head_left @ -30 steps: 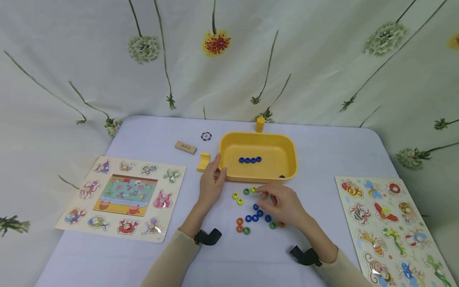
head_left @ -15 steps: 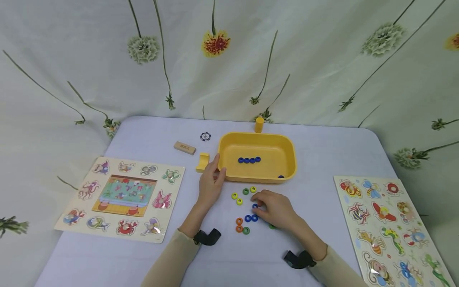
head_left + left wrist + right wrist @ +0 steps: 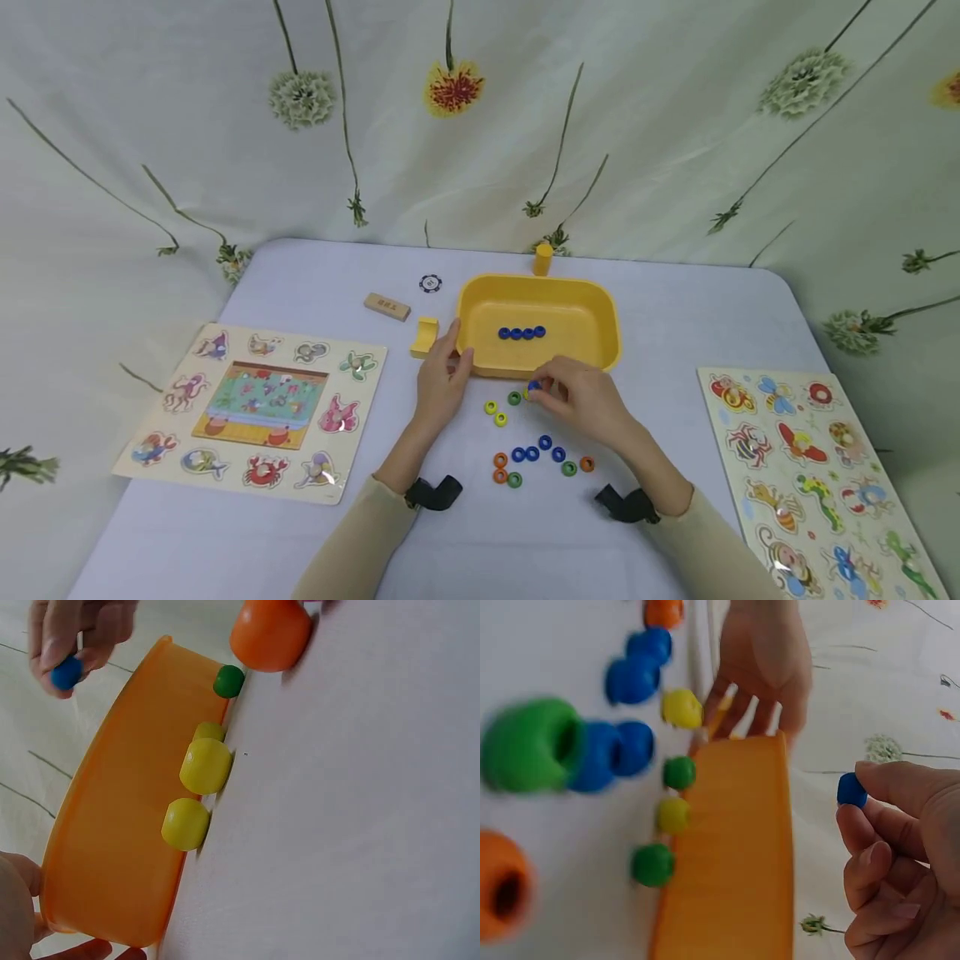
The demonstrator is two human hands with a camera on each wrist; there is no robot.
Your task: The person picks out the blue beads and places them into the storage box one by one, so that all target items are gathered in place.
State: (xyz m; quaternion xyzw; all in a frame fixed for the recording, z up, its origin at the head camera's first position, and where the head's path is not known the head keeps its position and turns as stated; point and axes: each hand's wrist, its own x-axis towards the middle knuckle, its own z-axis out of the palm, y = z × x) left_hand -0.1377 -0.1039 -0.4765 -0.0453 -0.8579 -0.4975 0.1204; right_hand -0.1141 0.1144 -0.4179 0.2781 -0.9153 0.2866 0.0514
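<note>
Lifting, one blue bead: clear of the tablecloth, in front of the tray's near wall in the head view. Held between thumb and fingertips of the right hand, its other fingers curled in. Change on record: half a second ago this hand was down at the loose group; it now stands nearer the tray, so this bead is off the table and away from its neighbours.

Yellow tray, one: holding a row of four blue beads; its near right corner is covered by the right hand, contents there not visible. Left hand: thumb and fairly straight fingers resting about the near left corner.

Loose, before the tray: four blue beads; three yellow beads, one partly hidden by the right hand; three green beads; three orange beads.

Outlying: yellow arch block, left of the tray; wooden block; round chip; yellow cylinder, behind the tray; sea-animal board, far left; insect board, far right.
</note>
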